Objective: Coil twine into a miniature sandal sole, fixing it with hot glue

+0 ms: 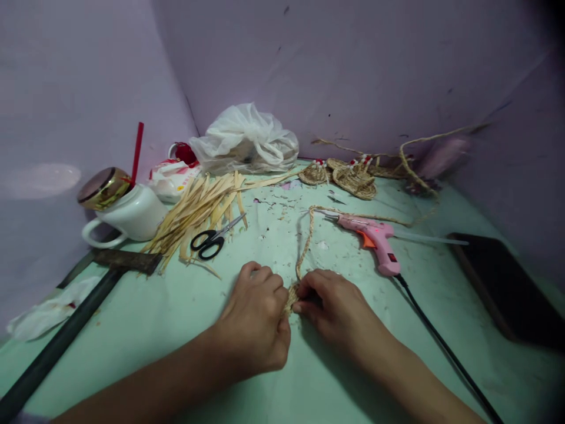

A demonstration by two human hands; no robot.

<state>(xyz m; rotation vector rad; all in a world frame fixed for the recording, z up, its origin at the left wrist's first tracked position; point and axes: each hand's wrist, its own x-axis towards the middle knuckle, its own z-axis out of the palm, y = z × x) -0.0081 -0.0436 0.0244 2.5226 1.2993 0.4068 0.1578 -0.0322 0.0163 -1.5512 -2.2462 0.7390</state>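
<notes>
Pale green worktop (176, 318): things lie around its edges, seemingly to leave the middle for handwork; its near side is cut off.
Long black-handled hammer-like tool (70, 325): set aside at the left, its handle end cut off.
Dark flat rectangular slab (507, 294): at the right edge, too dim to identify.
Knotted translucent white plastic bag (251, 141): against the wall; its contents are obscured.
Pink glue gun with orange trigger (373, 235): on its side beyond the right hand, probably for easy reach; its black cable leaves the frame.
Left hand (260, 318): curled onto a small tan woven piece (291, 299), apparently steadying it; fingertips hidden.
Right hand (333, 303): thumb and finger pinch the opposite edge, likely for fine control.
Tan braided cord (309, 232): runs away from the piece; its join is concealed.
Small tan woven piece: between both hands, at centre, mostly covered.
</notes>
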